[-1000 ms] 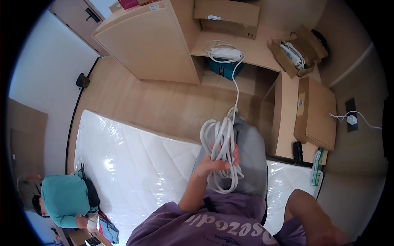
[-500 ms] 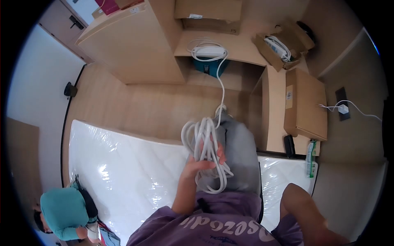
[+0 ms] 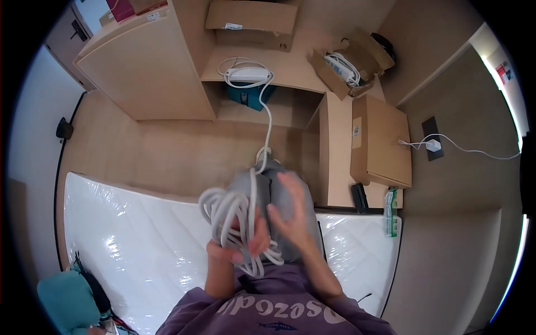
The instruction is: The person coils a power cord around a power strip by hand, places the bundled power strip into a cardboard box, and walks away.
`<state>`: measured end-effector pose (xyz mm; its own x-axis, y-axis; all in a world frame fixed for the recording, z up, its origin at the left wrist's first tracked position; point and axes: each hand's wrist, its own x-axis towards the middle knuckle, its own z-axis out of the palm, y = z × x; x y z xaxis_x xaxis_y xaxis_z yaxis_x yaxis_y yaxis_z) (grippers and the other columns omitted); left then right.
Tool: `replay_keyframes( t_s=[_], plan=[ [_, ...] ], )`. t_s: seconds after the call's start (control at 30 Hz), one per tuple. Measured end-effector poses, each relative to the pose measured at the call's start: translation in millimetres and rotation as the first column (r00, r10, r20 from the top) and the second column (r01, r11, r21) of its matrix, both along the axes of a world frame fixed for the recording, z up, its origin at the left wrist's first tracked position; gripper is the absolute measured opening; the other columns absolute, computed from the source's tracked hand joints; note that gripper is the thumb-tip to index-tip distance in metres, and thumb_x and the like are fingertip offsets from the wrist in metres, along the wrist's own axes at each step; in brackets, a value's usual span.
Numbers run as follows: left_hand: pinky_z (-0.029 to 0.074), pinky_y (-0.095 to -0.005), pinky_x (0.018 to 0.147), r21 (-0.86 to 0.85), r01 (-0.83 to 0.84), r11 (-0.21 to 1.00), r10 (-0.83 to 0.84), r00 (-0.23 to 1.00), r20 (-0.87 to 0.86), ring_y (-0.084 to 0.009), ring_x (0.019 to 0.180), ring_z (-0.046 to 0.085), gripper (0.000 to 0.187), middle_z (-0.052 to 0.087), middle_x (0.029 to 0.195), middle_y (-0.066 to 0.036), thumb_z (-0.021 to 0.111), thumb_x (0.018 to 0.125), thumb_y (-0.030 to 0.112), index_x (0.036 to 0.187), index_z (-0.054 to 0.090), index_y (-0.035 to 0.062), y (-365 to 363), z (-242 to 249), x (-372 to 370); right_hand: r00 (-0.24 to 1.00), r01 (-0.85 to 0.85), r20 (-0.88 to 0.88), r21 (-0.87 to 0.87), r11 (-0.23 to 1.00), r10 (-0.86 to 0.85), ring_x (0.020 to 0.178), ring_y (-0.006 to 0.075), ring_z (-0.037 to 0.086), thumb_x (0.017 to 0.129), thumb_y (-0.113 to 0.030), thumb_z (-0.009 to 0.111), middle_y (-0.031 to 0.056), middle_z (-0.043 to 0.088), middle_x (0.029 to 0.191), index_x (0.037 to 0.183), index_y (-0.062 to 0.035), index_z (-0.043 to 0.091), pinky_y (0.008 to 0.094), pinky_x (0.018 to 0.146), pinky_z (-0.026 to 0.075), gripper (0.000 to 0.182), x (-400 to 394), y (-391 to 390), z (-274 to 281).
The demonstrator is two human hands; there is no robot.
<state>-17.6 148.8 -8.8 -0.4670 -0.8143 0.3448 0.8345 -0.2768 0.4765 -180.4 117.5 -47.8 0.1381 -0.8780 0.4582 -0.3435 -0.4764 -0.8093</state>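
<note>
Loops of a white power cord [image 3: 228,215] are bunched in my left hand [image 3: 254,244], whose fingers wrap round them in front of my lap. From this coil the cord runs up past my legs to a white power strip [image 3: 247,74] on the desk, with more loose loops around it. My right hand [image 3: 293,215] is just to the right of the coil, fingers apart, slightly blurred and holding nothing. Whether its fingertips touch the cord stretch beside them is hard to see, but a gap shows.
A plastic-wrapped mattress [image 3: 145,245] lies beneath me. On the desk are an opened carton [image 3: 329,75] with another power strip, a closed cardboard box [image 3: 385,142], a black case [image 3: 359,197] and a green packet [image 3: 391,212]. A person's teal sleeve [image 3: 67,298] shows at lower left.
My right hand has come in from the lower right to beside the coil. The view has shifted right, and my left hand still holds the looped cord.
</note>
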Motion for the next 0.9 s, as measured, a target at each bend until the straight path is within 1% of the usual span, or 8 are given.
replay_keyframes(
  t_s=[0.1,0.2,0.23,0.37,0.5,0.63,0.77,0.9],
  plan=[
    [0.041,-0.0349,0.063,-0.094,0.067,0.993,-0.071,0.997,-0.038,-0.0238,0.067,0.058,0.064,0.054,0.077,-0.010,0.072,0.060,0.009,0.111,0.035,0.0058,11.0,3.8,-3.7,0.968,-0.248,-0.043,0.003,0.969,0.248,0.122,0.0327,0.044,0.078,-0.006,0.064,0.0140,0.052,0.122,0.123,-0.0025,0.048,0.0430,0.102,0.034,0.048,16.0,-3.5,6.8],
    [0.041,-0.0359,0.063,0.012,0.059,0.998,-0.057,0.992,-0.114,-0.0244,0.067,0.057,0.065,0.054,0.077,-0.011,0.073,0.059,0.007,0.111,0.034,0.0054,23.5,13.8,-9.9,0.971,-0.186,0.143,-0.048,0.981,0.191,0.120,0.0320,0.045,0.079,-0.008,0.065,0.0144,0.053,0.118,0.117,-0.0025,0.050,0.0422,0.101,0.035,0.041,22.4,-20.4,-20.4],
    [0.041,-0.0360,0.064,0.023,0.051,0.998,-0.049,0.997,-0.064,-0.0248,0.066,0.057,0.065,0.054,0.076,-0.012,0.074,0.059,0.008,0.111,0.034,0.0056,23.7,16.1,-5.9,0.855,-0.173,0.507,0.077,0.982,0.111,0.119,0.0314,0.045,0.080,-0.010,0.065,0.0145,0.052,0.118,0.112,-0.0024,0.052,0.0417,0.100,0.035,0.035,26.9,-23.5,-29.6],
    [0.039,-0.0338,0.061,-0.074,0.058,0.996,-0.073,0.974,-0.214,-0.0234,0.065,0.052,0.068,0.053,0.075,-0.015,0.073,0.056,0.003,0.113,0.036,-0.0014,13.7,3.3,-9.5,0.995,-0.095,-0.026,-0.023,0.995,0.095,0.122,0.0345,0.042,0.085,-0.014,0.062,0.0133,0.049,0.122,0.112,-0.0047,0.052,0.0428,0.104,0.030,0.029,18.9,-41.2,1.3],
    [0.041,-0.0366,0.067,-0.041,0.188,0.981,-0.192,0.958,-0.212,-0.0230,0.068,0.056,0.060,0.054,0.079,-0.010,0.073,0.062,0.006,0.108,0.035,0.0062,12.1,9.6,-11.3,0.981,-0.194,0.014,0.046,0.980,0.194,0.114,0.0312,0.049,0.094,-0.020,0.051,0.0115,0.056,0.110,0.103,-0.0049,0.053,0.0410,0.100,0.035,0.017,27.3,-51.2,-32.9],
    [0.042,-0.0347,0.066,0.015,-0.036,0.999,0.037,0.999,-0.035,-0.0218,0.072,0.055,0.061,0.052,0.080,-0.009,0.071,0.060,0.003,0.111,0.036,0.0058,17.2,13.8,0.7,0.875,-0.323,0.467,0.369,0.871,0.126,0.065,0.0088,0.048,0.100,-0.024,0.043,0.0009,0.053,0.078,0.094,-0.0049,0.051,0.0227,0.063,0.041,0.022,14.6,-39.5,-48.4],
    [0.046,-0.0305,0.069,-0.096,-0.419,0.903,0.406,0.757,0.511,-0.0153,0.080,0.056,0.058,0.052,0.085,-0.004,0.071,0.065,-0.002,0.115,0.043,0.0048,7.0,2.9,15.4,0.649,-0.340,0.748,0.448,0.827,-0.138,0.062,0.0065,0.040,0.098,-0.021,0.047,-0.0010,0.044,0.073,0.101,-0.0056,0.052,0.0200,0.060,0.034,0.016,-7.7,-30.3,-31.4],
    [0.047,-0.0303,0.075,0.140,-0.608,0.781,0.446,0.702,0.556,-0.0161,0.080,0.056,0.060,0.050,0.087,-0.004,0.069,0.066,-0.003,0.118,0.040,0.0090,-4.1,-0.8,0.6,0.574,-0.340,0.812,0.357,0.870,-0.108,0.074,0.0074,0.045,0.096,-0.015,0.050,-0.0001,0.050,0.079,0.116,-0.0031,0.050,0.0197,0.070,0.034,0.023,-4.4,-16.6,9.5]
  ],
)
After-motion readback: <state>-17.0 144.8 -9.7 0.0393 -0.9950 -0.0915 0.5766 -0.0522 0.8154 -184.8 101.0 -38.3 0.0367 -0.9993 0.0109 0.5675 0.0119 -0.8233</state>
